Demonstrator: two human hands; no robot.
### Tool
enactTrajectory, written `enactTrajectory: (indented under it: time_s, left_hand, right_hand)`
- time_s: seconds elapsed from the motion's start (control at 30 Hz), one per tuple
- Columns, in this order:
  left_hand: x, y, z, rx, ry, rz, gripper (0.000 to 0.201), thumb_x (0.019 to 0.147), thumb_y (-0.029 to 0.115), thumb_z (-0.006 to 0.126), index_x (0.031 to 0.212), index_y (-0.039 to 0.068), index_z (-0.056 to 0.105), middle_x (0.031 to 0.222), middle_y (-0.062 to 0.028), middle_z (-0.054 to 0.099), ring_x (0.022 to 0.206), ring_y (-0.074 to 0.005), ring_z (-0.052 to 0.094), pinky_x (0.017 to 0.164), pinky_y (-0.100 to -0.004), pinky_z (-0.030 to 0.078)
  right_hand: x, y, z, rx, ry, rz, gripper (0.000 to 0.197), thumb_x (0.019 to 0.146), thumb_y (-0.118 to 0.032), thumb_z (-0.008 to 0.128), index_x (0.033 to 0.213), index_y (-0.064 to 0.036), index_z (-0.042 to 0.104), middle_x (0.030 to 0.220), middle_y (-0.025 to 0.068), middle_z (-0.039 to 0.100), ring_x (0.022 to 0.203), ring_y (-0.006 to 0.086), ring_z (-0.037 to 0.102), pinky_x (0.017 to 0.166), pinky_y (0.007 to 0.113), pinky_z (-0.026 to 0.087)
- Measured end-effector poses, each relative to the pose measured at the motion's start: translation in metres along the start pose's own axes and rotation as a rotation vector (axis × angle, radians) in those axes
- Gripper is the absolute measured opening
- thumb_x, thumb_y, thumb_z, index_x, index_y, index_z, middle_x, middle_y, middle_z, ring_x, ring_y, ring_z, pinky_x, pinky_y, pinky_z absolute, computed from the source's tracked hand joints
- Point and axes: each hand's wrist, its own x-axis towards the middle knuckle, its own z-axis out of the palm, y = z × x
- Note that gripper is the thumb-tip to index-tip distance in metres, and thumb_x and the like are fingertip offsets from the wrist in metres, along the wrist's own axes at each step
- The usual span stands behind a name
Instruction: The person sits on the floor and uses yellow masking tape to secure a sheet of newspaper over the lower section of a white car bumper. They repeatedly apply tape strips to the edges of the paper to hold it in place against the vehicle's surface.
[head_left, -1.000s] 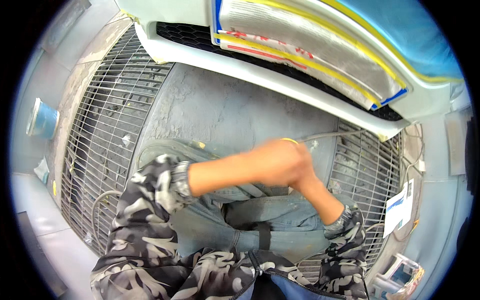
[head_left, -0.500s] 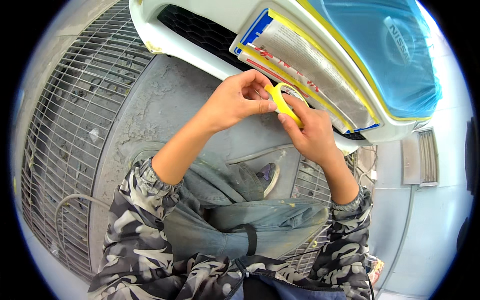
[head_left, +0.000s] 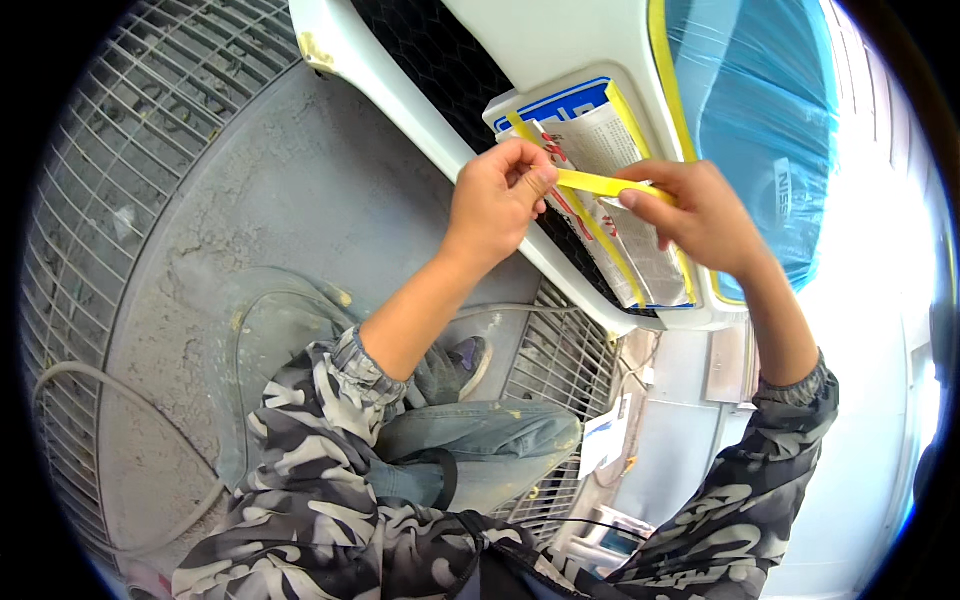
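Two hands (head_left: 497, 200), one yellow tape strip (head_left: 598, 183)

Bright daylight, blown-out glare at right, fisheye-bent edges.

Yellow tape strip (head_left: 600, 184): both ends disappearing under pinching fingertips of left hand (head_left: 495, 205) and right hand (head_left: 705, 220). Blue plastic sheeting (head_left: 760, 120) running off the top edge. Shoe (head_left: 465, 360) lying partly hidden behind the left forearm.

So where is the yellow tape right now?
In the head view, the yellow tape strip is stretched between the left hand and right hand, just above the paper-covered panel on the white bumper.
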Motion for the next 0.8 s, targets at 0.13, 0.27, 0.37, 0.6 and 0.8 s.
enactTrajectory:
  time_s: [0.13, 0.27, 0.37, 0.6, 0.8]
  left_hand:
    - [0.028, -0.002, -0.039, 0.001, 0.173, 0.005, 0.011, 0.091, 0.013, 0.062, 0.089, 0.002, 0.061, 0.074, -0.0023, 0.058, 0.062, -0.0081, 0.053, 0.056, -0.022, 0.045]
    - [0.042, -0.009, -0.045, -0.104, 0.211, -0.072, 0.012, 0.091, 0.013, 0.063, 0.089, 0.001, 0.06, 0.076, -0.0028, 0.059, 0.064, -0.009, 0.054, 0.058, -0.0227, 0.047]
    - [0.048, -0.016, -0.048, -0.162, 0.184, -0.036, 0.012, 0.09, 0.014, 0.064, 0.089, 0.002, 0.06, 0.077, -0.0025, 0.059, 0.065, -0.0089, 0.055, 0.057, -0.0225, 0.046]
    - [0.055, -0.034, -0.05, -0.051, 0.233, 0.0, 0.014, 0.088, 0.015, 0.067, 0.086, 0.003, 0.059, 0.071, 0.0008, 0.056, 0.061, -0.0055, 0.051, 0.054, -0.0197, 0.043]
    - [0.065, -0.044, -0.056, 0.066, 0.283, 0.014, 0.018, 0.086, 0.017, 0.069, 0.083, 0.003, 0.059, 0.067, 0.0021, 0.055, 0.057, -0.0046, 0.049, 0.05, -0.0199, 0.041]
  right_hand:
    - [0.023, 0.007, -0.038, -0.056, 0.149, -0.032, 0.031, 0.091, -0.031, 0.062, 0.091, -0.0013, 0.069, 0.061, 0.0006, 0.057, 0.046, 0.0069, 0.051, 0.045, 0.022, 0.043]
    - [0.054, 0.01, -0.048, -0.087, 0.372, -0.002, 0.035, 0.087, -0.039, 0.066, 0.084, -0.0039, 0.069, 0.058, -0.003, 0.054, 0.046, 0.003, 0.046, 0.044, 0.019, 0.035]
    - [0.07, 0.001, -0.043, -0.088, 0.542, -0.045, 0.039, 0.084, -0.044, 0.068, 0.082, -0.0054, 0.07, 0.057, -0.0034, 0.052, 0.046, 0.0028, 0.045, 0.045, 0.019, 0.031]
    - [0.083, 0.002, -0.037, -0.148, 0.534, -0.011, 0.043, 0.082, -0.05, 0.068, 0.082, -0.0073, 0.07, 0.056, -0.0025, 0.052, 0.045, 0.0037, 0.042, 0.046, 0.019, 0.03]
    - [0.083, -0.007, -0.026, -0.11, 0.535, 0.047, 0.041, 0.082, -0.048, 0.069, 0.081, -0.007, 0.07, 0.055, -0.0028, 0.051, 0.045, 0.0034, 0.041, 0.045, 0.019, 0.029]
